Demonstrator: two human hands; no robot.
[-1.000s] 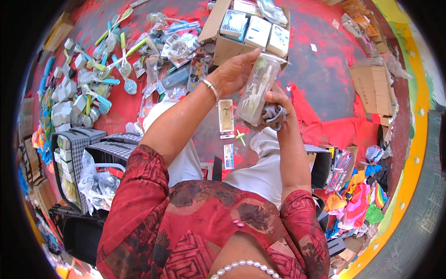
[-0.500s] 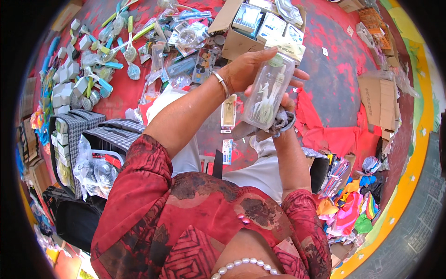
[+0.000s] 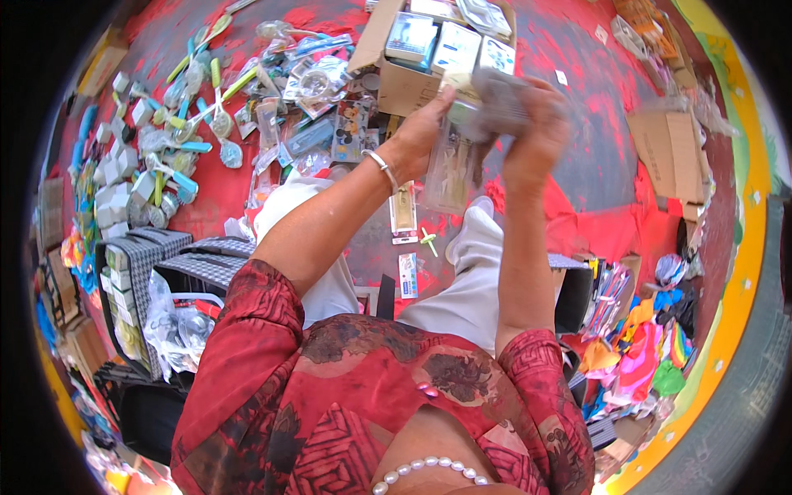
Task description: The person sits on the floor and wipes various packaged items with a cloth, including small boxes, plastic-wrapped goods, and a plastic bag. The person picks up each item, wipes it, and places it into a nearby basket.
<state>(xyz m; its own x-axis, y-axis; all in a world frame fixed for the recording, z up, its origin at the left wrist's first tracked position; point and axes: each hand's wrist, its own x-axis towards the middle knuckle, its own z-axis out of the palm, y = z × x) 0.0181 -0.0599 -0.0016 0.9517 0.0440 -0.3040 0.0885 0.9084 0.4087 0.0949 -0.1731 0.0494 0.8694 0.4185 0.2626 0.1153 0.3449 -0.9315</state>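
My left hand [image 3: 415,139] grips a clear plastic pack [image 3: 450,173] near its upper end, in front of my chest. Pale pieces show faintly through its wall. In my closed right hand [image 3: 536,136] is a grey cloth [image 3: 502,101], which lies over the upper right part of the pack. Motion smears the right hand and the cloth. Below them, between my legs, lie a flat pack with a tan piece [image 3: 403,213], a small green and white piece [image 3: 428,241] and a blue and white card pack [image 3: 408,276].
Ahead stands an open carton [image 3: 408,87] with boxed goods. Long-handled brushes [image 3: 219,124] and plastic packs are heaped at the far left. Checked storage boxes [image 3: 144,256] stand at my left. Coloured balloons or cloths [image 3: 639,355] lie to my right, below a torn carton [image 3: 668,157].
My right hand has gone from under the pack's lower end up to its top, carrying the cloth. The pack has shifted slightly left. The small green and white piece now shows fully.
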